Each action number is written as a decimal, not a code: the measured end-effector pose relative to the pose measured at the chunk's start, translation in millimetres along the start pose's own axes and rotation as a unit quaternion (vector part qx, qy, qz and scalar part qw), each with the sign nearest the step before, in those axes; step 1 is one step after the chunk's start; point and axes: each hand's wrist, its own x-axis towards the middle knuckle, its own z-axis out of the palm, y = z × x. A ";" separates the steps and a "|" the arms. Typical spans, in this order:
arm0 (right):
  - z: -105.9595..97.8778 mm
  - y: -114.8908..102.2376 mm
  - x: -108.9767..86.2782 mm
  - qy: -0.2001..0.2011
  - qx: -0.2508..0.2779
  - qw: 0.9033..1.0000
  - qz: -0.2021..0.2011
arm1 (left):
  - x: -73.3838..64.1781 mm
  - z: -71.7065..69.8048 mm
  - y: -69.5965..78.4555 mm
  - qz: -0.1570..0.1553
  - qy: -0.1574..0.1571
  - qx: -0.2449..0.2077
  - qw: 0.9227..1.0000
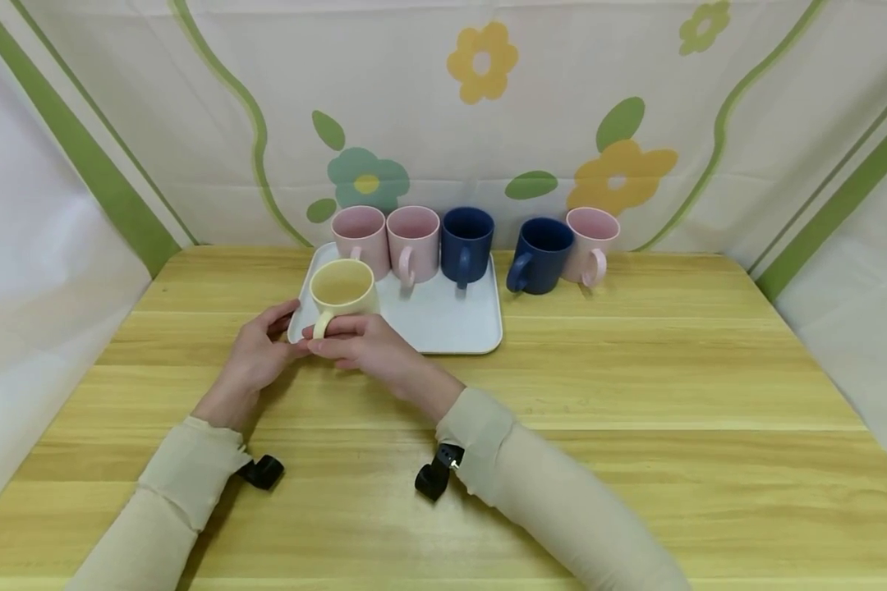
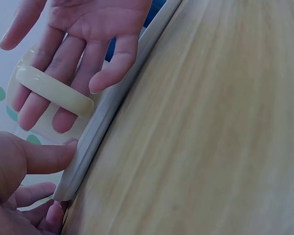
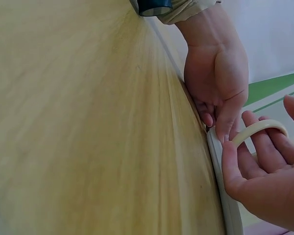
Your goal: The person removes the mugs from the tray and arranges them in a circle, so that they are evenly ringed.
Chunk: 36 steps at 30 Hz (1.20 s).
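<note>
A pale yellow mug (image 1: 353, 306) stands at the front left of a white tray (image 1: 451, 328), its handle toward me. My right hand (image 1: 369, 343) is at that mug, with several fingers extended through the handle (image 2: 54, 90); its thumb stands apart. At the tray's front left corner, my left hand (image 1: 255, 351) pinches the edge, thumb against the rim (image 2: 95, 129) and fingertips at its underside. Behind the yellow mug, two pink mugs (image 1: 365, 238) (image 1: 417, 238) and a dark blue mug (image 1: 469, 238) line the back of the tray.
Right of the tray, another dark blue mug (image 1: 545, 258) and a pink mug (image 1: 591, 242) stand close together on the wooden table (image 1: 636, 427). A flowered cloth (image 1: 414, 98) hangs behind the table, with white cloth at both sides. Small black cameras (image 1: 264, 472) sit at both wrists.
</note>
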 end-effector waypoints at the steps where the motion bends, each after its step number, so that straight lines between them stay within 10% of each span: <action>1: 0.2 0.1 0.6 -0.003 -0.002 1.000 -0.002 | 0.1 -0.3 0.1 0.000 0.002 0.001 1.000; 36: -44.6 5.2 -23.3 0.076 0.022 0.997 0.014 | 1.5 11.4 -2.9 0.001 0.007 0.003 1.000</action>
